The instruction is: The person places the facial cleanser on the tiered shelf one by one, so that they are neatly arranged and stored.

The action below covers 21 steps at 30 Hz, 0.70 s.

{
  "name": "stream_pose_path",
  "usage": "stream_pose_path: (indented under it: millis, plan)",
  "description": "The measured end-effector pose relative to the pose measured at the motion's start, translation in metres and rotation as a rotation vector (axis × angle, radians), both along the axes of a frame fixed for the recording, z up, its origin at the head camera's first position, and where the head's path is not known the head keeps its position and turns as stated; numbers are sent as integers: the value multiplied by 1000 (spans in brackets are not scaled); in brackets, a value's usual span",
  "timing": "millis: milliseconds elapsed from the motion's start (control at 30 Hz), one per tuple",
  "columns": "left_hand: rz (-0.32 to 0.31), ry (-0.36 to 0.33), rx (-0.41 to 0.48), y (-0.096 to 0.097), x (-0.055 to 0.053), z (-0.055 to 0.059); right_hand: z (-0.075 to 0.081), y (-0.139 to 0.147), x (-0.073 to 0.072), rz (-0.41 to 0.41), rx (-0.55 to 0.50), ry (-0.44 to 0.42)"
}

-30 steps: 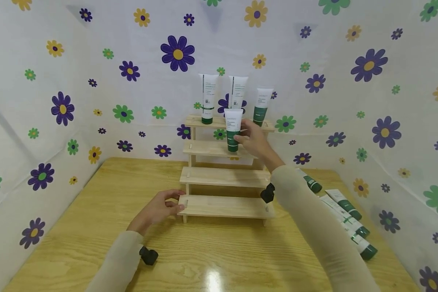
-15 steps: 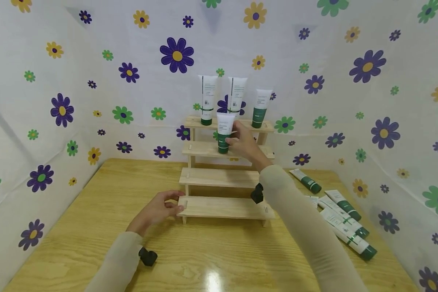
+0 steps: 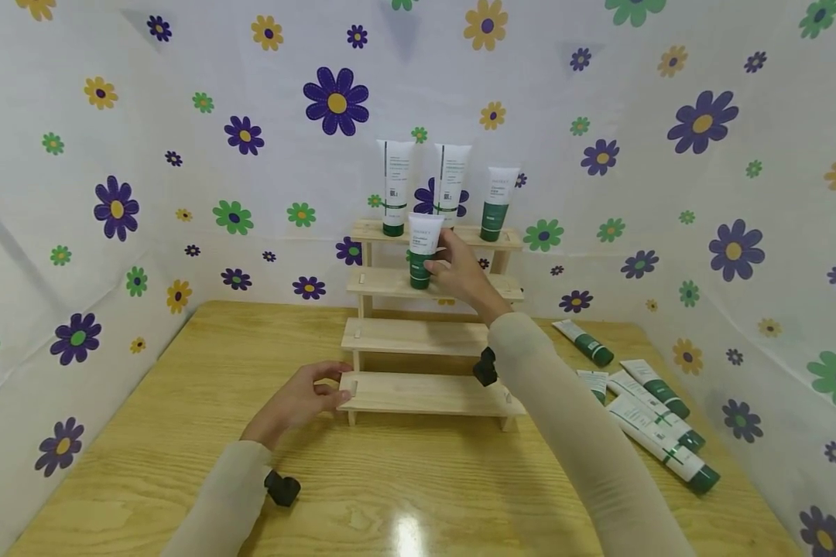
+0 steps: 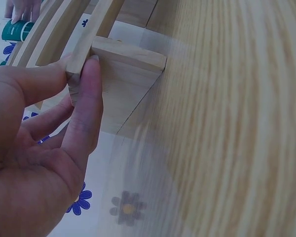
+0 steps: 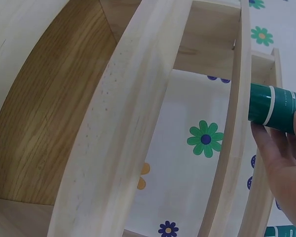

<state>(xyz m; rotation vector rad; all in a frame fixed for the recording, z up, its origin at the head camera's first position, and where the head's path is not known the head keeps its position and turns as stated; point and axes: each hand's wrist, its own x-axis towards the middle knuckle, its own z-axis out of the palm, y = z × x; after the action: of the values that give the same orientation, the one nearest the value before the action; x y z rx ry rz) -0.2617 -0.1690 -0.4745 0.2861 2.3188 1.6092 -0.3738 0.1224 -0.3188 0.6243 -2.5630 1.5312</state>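
A four-step wooden display stand (image 3: 418, 391) stands on the table. My left hand (image 3: 305, 400) pinches the left end of its lowest shelf, thumb and fingers gripping the board end (image 4: 83, 61) in the left wrist view. My right hand (image 3: 463, 271) holds a white and green squeeze tube (image 3: 425, 234) upright, cap down, at the second shelf from the top, left of its middle. In the right wrist view the tube's green cap (image 5: 259, 103) is right at that shelf's edge. Two tall tubes (image 3: 395, 182) and a shorter tube (image 3: 499, 197) stand on the top shelf.
Several more tubes (image 3: 658, 441) lie on the table to the right of the stand, partly overlapping one another. Another tube (image 3: 584, 343) lies behind them. A white flowered cloth (image 3: 265, 139) encloses the back and both sides of the wooden table (image 3: 216, 348).
My right hand has carried the tube left along the second shelf, with slight lowering at first and little motion lately. My left hand has stayed on the lowest shelf's end.
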Motion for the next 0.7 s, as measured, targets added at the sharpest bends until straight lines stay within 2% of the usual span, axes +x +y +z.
stream_pose_path:
  millis: [467, 700]
  plan:
    - [-9, 8, 1, -1, -1, 1, -3, -2, 0, 26, -13, 16]
    - [-12, 7, 3, 0, -1, 1, -6, 0, -2, 20, 9, -11]
